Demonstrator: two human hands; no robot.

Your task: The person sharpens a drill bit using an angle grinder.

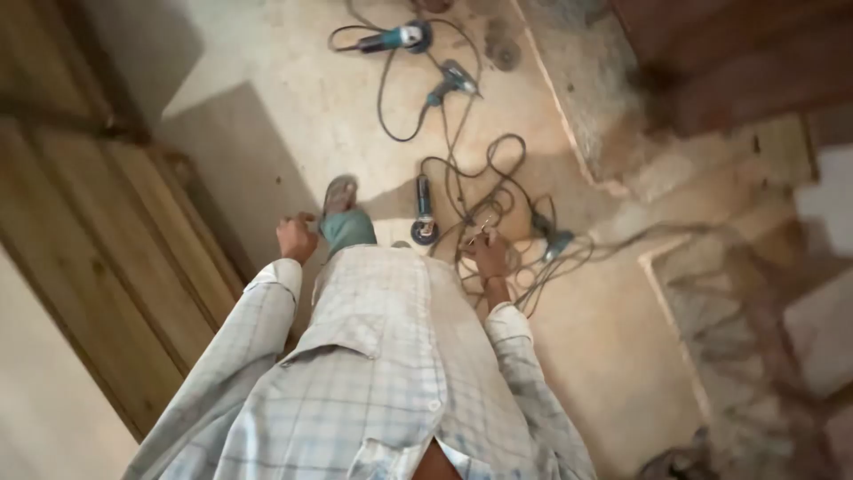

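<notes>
I stand over a pale stone floor and look down my checked shirt. My left hand (pixel 298 236) hangs beside my hip with its fingers curled, and nothing shows in it. My right hand (pixel 488 255) is closed on a small thin pale object (pixel 481 233), too small to name. Just ahead of my right hand lies an angle grinder (pixel 424 215) with a dark body, amid tangled black cables (pixel 493 187). My sandalled foot (pixel 339 193) is stepped forward between the two hands.
Farther off on the floor lie a teal grinder (pixel 396 37), a drill (pixel 451 81) and another small power tool (pixel 552 238). Wooden door panels (pixel 107 249) lean along the left. A rough raised stone ledge (pixel 675 293) and rubble border the right.
</notes>
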